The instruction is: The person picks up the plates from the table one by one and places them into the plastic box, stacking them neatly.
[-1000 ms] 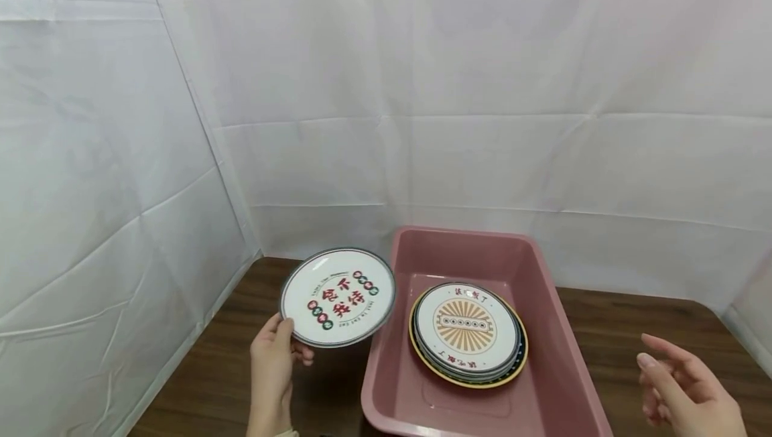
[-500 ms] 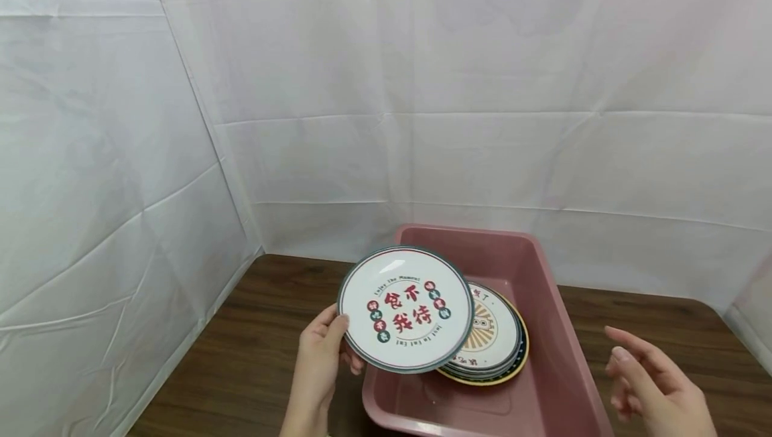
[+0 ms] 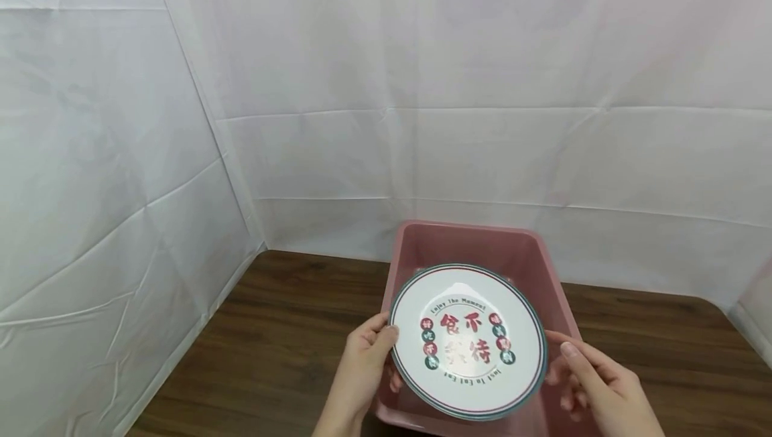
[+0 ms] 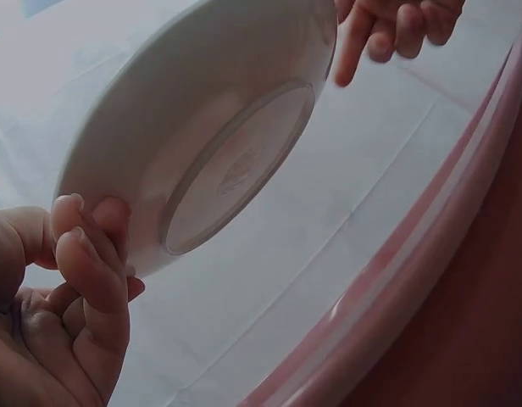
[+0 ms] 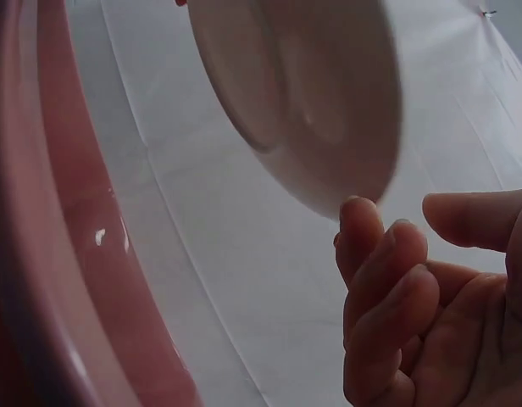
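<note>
My left hand [image 3: 363, 364] pinches the left rim of a white plate [image 3: 467, 338], thumb on top and fingers below. Red lettering and small red and green circles decorate its face, inside a green rim. It is held over the pink plastic tub [image 3: 476, 244], covering the stacked plates seen there earlier. In the left wrist view the plate's pale underside [image 4: 244, 136] and foot ring show. At the opposite edge is my right hand [image 3: 609, 383]; in the right wrist view its fingertips [image 5: 360, 220] are right at the rim, while the thumb stands apart.
The tub stands on a dark wooden table [image 3: 241, 350], which extends to both sides of it. White cloth [image 3: 482, 88] hangs behind, and another sheet [image 3: 120, 222] closes off the left side.
My left hand has carried the plate rightward from beside the tub to over it, hiding the stack. My right hand has come left to the plate's edge.
</note>
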The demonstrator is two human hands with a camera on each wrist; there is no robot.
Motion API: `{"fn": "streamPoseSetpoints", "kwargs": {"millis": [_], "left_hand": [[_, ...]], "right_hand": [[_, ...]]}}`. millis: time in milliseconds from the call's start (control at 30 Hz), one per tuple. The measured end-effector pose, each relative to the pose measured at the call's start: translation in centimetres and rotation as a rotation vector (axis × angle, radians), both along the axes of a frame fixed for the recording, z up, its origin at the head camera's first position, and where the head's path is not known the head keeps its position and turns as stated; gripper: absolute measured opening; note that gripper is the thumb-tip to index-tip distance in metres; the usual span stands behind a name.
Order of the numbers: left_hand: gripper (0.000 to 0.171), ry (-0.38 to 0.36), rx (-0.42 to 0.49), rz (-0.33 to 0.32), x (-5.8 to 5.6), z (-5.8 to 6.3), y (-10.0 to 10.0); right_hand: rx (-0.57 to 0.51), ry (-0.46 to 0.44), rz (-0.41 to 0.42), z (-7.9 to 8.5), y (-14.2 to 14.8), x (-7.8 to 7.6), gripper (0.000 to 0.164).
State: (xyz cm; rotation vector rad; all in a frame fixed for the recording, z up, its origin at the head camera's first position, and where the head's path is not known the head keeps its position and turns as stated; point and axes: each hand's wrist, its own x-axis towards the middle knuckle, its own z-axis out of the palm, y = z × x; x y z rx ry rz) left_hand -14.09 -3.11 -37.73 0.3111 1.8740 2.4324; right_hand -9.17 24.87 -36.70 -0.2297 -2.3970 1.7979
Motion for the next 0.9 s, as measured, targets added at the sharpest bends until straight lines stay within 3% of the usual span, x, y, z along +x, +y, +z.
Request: {"fn": "streamPoseSetpoints", "kwargs": {"millis": [133, 300, 433, 700, 900], "left_hand": [[0.038, -0.006, -0.026, -0.032, 0.2, -0.1, 0.4], [0.036, -0.014, -0.050, -0.046, 0.2, -0.4, 0.6], [0.036, 0.014, -0.061, -0.062, 0.1, -0.7, 0.7], [0.038, 0.055, -0.077, -0.061, 0.3, -0.7, 0.8], [0.038, 0.078, -0.103, -0.007, 0.0, -0.8, 1.0]], "right_hand": [[-0.011, -0.048, -0.027, 0.0, -0.4, -0.2, 0.031], [-0.029, -0.119, -0.019, 0.4, -0.4, -0.4, 0.054], [-0.069, -0.145, -0.005, 0.3, -0.4, -0.6, 0.061], [-0.143, -0.093, 0.094, -0.8, 0.0, -0.9, 0.036], [-0.103, -0.130, 0.132, -0.3, -0.4, -0.9, 0.038]]}}
